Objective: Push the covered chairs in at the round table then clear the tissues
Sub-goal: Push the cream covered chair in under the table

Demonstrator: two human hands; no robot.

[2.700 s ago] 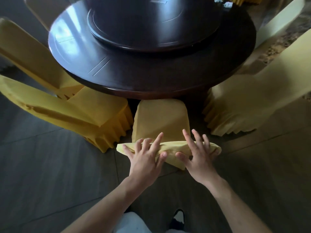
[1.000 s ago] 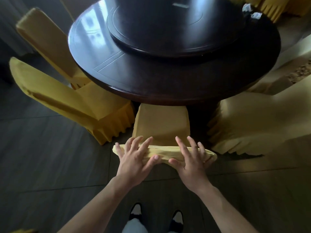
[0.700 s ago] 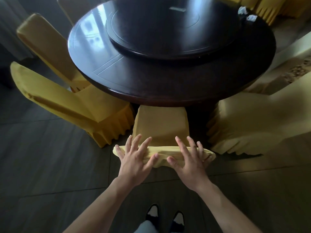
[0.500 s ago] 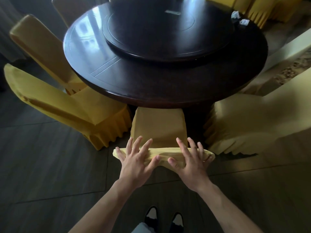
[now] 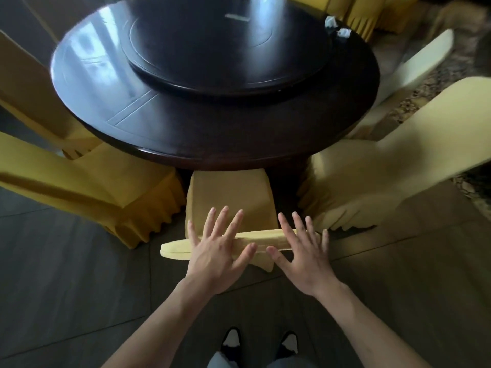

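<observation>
A chair in a yellow cover stands right in front of me, its seat tucked under the edge of the dark round table. My left hand and my right hand lie with spread, straight fingers over the top of its backrest. Two crumpled white tissues sit on the far right rim of the table, beside the raised turntable.
A yellow covered chair stands at the left, angled out from the table, with another behind it. A paler covered chair stands out at the right. More yellow chairs line the far side. My shoes are on dark floor tiles.
The chair has slid further under the table. My fingers have lifted and straightened on the backrest top, and the view has tipped up, showing more of the table.
</observation>
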